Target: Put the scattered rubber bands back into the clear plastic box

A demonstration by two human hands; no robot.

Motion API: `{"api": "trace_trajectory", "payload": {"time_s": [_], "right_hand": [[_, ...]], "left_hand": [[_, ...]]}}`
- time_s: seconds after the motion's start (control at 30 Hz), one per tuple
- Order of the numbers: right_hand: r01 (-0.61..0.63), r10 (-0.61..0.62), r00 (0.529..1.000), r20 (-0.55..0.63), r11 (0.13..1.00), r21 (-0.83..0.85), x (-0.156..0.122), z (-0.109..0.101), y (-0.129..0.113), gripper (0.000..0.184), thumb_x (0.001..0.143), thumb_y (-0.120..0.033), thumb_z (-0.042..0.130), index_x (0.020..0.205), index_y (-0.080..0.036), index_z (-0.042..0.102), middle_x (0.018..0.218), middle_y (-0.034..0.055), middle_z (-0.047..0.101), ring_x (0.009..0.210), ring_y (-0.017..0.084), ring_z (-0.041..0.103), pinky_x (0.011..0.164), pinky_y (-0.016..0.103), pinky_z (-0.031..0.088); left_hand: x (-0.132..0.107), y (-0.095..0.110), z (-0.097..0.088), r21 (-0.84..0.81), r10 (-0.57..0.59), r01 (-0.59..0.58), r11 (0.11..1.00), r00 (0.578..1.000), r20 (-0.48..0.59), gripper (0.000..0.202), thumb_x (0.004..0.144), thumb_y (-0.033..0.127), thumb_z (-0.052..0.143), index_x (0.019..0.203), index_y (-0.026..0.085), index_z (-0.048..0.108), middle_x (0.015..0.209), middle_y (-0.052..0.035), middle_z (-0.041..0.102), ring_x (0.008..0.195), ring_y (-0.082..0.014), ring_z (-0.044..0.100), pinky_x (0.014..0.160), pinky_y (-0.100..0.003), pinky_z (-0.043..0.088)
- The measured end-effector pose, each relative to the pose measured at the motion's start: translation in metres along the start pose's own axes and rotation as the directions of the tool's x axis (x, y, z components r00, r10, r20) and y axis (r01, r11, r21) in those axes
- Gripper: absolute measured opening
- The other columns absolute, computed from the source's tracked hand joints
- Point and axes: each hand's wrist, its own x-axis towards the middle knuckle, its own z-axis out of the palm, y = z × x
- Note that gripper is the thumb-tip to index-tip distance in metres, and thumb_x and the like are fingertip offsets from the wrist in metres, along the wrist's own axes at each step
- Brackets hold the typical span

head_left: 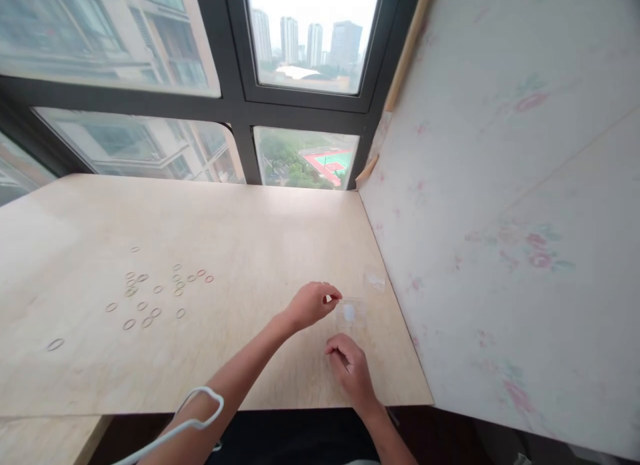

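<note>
"So, what is the left hand [314, 306] doing?"

"Its thumb and a finger are pressed together at the tips, right by the corner of a clear container [351, 313] on the desk [260, 238]; I can't tell whether anything sits between them."

"And the right hand [350, 366]?"

"Curled inward just on the near side of the container, its fingertips partly hidden, so I can't tell if it's closed."

"Farther out?"

"Another clear plastic piece [375, 279] lies beyond, near the wall [500, 185]. Well apart, to the left, thin rings [131, 292] lie scattered, two of them reddish."
</note>
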Motion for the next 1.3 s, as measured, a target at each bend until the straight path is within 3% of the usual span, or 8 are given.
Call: {"api": "trace_trajectory", "payload": {"time_s": [0.2,0.47,0.67,0.83,1.0,1.17,1.23,1.3], "right_hand": [[-0.022,0.022,1.000,-0.005,1.000,-0.003,0.001,0.001,-0.001,0.021,0.075,-0.007,0.040,0.070,-0.021,0.055,0.070,0.0009,0.058,0.068,0.016,0.055,0.064,0.026,0.043],[-0.022,0.022,1.000,0.010,1.000,-0.006,0.000,0.001,0.002,0.020,0.077,-0.008,0.040,0.071,-0.020,0.055,0.071,0.0009,0.058,0.069,0.016,0.056,0.065,0.026,0.043],[-0.034,0.030,0.998,0.054,0.997,0.068,-0.001,0.000,0.007,0.019,0.079,-0.008,0.043,0.072,-0.020,0.056,0.073,0.0010,0.059,0.072,0.016,0.057,0.068,0.027,0.044],[0.002,-0.022,0.993,0.113,0.984,0.176,0.011,0.011,-0.013,0.019,0.084,-0.011,0.047,0.072,-0.021,0.057,0.074,0.0005,0.059,0.072,0.015,0.057,0.066,0.026,0.044],[0.171,-0.217,0.958,0.187,0.957,0.235,0.055,0.047,-0.056,0.017,0.088,-0.015,0.046,0.077,-0.020,0.058,0.077,0.0015,0.059,0.076,0.016,0.057,0.070,0.027,0.045],[0.290,-0.323,0.891,0.319,0.946,0.147,0.123,0.116,-0.095,0.011,0.087,-0.018,0.046,0.093,-0.018,0.057,0.087,0.0032,0.060,0.074,0.013,0.057,0.070,0.026,0.047],[0.369,-0.300,0.810,0.504,0.929,-0.040,0.148,0.150,-0.103,0.017,0.089,-0.019,0.043,0.098,-0.016,0.057,0.087,0.0038,0.063,0.073,0.012,0.058,0.068,0.023,0.046],[0.485,-0.245,0.685,0.686,0.857,-0.177,0.169,0.184,-0.107,0.022,0.089,-0.020,0.044,0.104,-0.017,0.059,0.081,0.0012,0.065,0.069,0.011,0.058,0.067,0.022,0.045]], "left_hand": [[0.005,-0.006,0.015,0.054,0.019,-0.018,0.998,1.000,-0.018,0.018,0.075,0.015,0.061,0.079,0.026,0.075,0.079,-0.0042,0.071,0.060,-0.0163,0.057,0.067,-0.029,0.044],[-0.011,-0.015,0.009,0.024,-0.041,0.045,0.999,0.990,-0.134,0.018,0.085,0.024,0.055,0.091,0.021,0.072,0.089,-0.0062,0.069,0.064,-0.0143,0.057,0.065,-0.027,0.044],[-0.050,-0.032,-0.006,0.027,-0.120,0.134,0.991,0.947,-0.297,0.020,0.089,0.025,0.050,0.093,0.018,0.068,0.089,-0.0049,0.069,0.065,-0.0131,0.057,0.065,-0.026,0.044],[-0.097,-0.050,-0.021,0.078,-0.170,0.229,0.970,0.875,-0.454,0.021,0.090,0.025,0.048,0.089,0.018,0.068,0.079,-0.0039,0.067,0.065,-0.0140,0.056,0.064,-0.026,0.043],[-0.130,-0.059,-0.033,0.098,-0.160,0.255,0.962,0.817,-0.553,0.019,0.089,0.023,0.048,0.087,0.017,0.067,0.077,-0.0035,0.065,0.064,-0.0135,0.055,0.064,-0.026,0.043],[-0.139,-0.063,-0.035,0.058,-0.209,0.303,0.951,0.769,-0.604,0.016,0.082,0.013,0.050,0.074,0.017,0.064,0.071,-0.0022,0.063,0.061,-0.0135,0.053,0.059,-0.025,0.040],[-0.138,-0.065,-0.035,0.033,-0.240,0.327,0.945,0.755,-0.610,0.014,0.078,0.011,0.051,0.072,0.017,0.062,0.070,-0.0020,0.062,0.060,-0.0133,0.053,0.058,-0.025,0.039],[-0.137,-0.066,-0.035,0.001,-0.257,0.327,0.945,0.747,-0.613,0.012,0.078,0.012,0.052,0.074,0.017,0.062,0.073,-0.0023,0.063,0.060,-0.0131,0.053,0.059,-0.025,0.039]]}}
